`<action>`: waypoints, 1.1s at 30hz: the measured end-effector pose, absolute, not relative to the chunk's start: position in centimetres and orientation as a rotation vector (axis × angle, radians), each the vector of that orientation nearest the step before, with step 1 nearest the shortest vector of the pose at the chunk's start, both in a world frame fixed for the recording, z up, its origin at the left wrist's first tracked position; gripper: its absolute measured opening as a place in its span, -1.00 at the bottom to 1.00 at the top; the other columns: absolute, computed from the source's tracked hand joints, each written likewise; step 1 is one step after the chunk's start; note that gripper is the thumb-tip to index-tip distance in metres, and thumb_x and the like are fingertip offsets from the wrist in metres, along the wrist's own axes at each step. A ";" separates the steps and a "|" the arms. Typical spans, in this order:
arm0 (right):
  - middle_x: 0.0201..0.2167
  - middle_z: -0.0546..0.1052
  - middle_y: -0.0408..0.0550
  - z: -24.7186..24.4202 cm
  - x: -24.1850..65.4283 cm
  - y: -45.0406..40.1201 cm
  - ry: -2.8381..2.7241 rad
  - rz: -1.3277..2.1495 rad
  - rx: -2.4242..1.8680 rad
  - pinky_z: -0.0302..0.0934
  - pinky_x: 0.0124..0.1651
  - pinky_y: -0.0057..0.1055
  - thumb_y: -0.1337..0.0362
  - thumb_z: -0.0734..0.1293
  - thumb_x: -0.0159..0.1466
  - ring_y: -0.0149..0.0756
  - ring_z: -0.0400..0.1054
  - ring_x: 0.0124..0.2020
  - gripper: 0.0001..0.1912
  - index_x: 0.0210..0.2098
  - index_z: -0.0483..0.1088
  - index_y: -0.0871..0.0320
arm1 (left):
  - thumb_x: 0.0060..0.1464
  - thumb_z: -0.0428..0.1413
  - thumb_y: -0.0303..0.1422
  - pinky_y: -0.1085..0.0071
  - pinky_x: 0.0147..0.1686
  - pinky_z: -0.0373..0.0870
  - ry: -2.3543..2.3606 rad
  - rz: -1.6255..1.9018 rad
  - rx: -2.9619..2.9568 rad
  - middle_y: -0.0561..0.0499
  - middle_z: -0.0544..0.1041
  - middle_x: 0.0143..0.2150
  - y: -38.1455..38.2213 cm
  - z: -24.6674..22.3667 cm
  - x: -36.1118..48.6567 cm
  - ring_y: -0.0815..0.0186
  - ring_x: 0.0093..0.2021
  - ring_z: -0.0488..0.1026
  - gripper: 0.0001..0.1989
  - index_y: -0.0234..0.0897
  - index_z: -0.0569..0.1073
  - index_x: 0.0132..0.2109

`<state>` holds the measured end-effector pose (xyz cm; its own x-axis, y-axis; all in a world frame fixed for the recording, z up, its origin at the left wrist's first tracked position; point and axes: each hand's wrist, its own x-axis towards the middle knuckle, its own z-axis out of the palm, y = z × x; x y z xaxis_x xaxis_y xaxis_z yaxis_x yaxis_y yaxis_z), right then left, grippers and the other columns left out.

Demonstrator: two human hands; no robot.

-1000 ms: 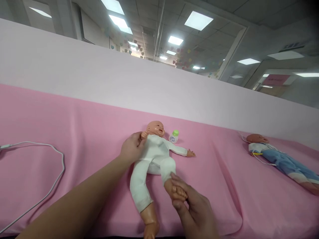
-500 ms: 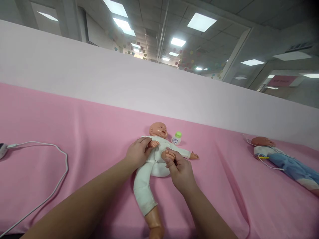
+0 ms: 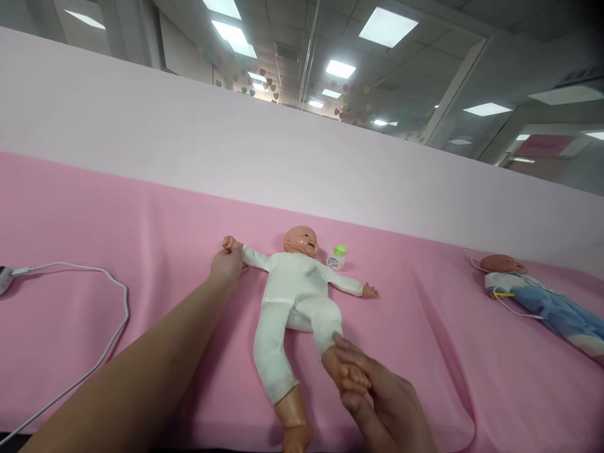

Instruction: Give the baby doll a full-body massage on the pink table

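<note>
A baby doll point(image 3: 297, 277) in a white cloth suit lies on its back on a pink sheet point(image 3: 189, 352). My left hand point(image 3: 228, 264) is closed round the doll's hand or wrist at the left, and that arm is stretched out sideways. Low on the right, my right hand point(image 3: 382, 396) grips the doll's foot, fingers along the ankle and thumb under the toes. The doll's other arm lies outstretched on the sheet, and its other leg points toward me. Beside the doll's head stands a small clear bottle with a green cap point(image 3: 336, 257).
To the right lies a second doll point(image 3: 547, 308) in blue and white clothes, with thin tubing about it. A white cable point(image 3: 123, 302) curves over the sheet at the left from a white device point(image 3: 4, 279). A white padded wall point(image 3: 264, 157) runs along the back, under a window.
My left hand has drawn the doll's arm from its chest out to the left. My right hand has brought the doll's foot from its belly down toward me, straightening the leg.
</note>
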<state>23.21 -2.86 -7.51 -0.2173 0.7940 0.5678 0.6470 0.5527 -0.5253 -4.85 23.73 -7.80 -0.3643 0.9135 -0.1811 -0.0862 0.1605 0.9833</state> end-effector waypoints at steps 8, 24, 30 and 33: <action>0.19 0.54 0.07 -12.8 23.9 -4.4 -2.257 0.025 -1.026 0.43 0.12 -0.46 0.08 0.46 0.34 -0.12 0.53 0.11 -0.41 0.31 0.34 0.05 | 0.30 0.09 -0.13 0.32 -0.31 0.54 1.551 1.320 0.724 -0.16 0.64 -0.17 23.9 -7.6 -5.1 0.11 -0.29 0.67 -0.68 -0.27 0.46 0.01; 0.26 0.48 0.06 -7.4 21.5 -0.4 -1.768 0.047 -1.252 0.53 0.08 -0.30 0.16 0.36 0.41 -0.07 0.41 0.26 -0.55 0.26 0.36 0.06 | 0.32 0.09 -0.25 0.06 0.35 0.21 1.365 0.981 2.842 -0.07 0.54 0.26 18.7 -7.0 2.1 -0.02 0.32 0.34 -0.62 -0.16 0.56 0.20; 0.30 0.44 0.06 -8.0 20.4 3.6 -1.773 0.138 -1.285 0.43 0.23 -0.16 0.18 0.33 0.42 -0.06 0.38 0.29 -0.60 0.23 0.41 0.06 | 0.35 0.04 -0.32 -0.03 0.38 0.14 1.335 0.735 3.023 -0.09 0.45 0.35 18.7 -7.2 2.1 -0.10 0.41 0.24 -0.58 -0.14 0.49 0.29; 0.31 0.43 0.06 -8.3 20.2 3.9 -1.755 0.158 -1.297 0.43 0.23 -0.17 0.17 0.33 0.42 -0.06 0.37 0.30 -0.59 0.23 0.42 0.05 | 0.33 0.04 -0.38 0.00 0.39 0.13 1.320 0.717 2.999 -0.11 0.42 0.37 18.7 -7.4 2.1 -0.05 0.42 0.23 -0.55 -0.16 0.46 0.31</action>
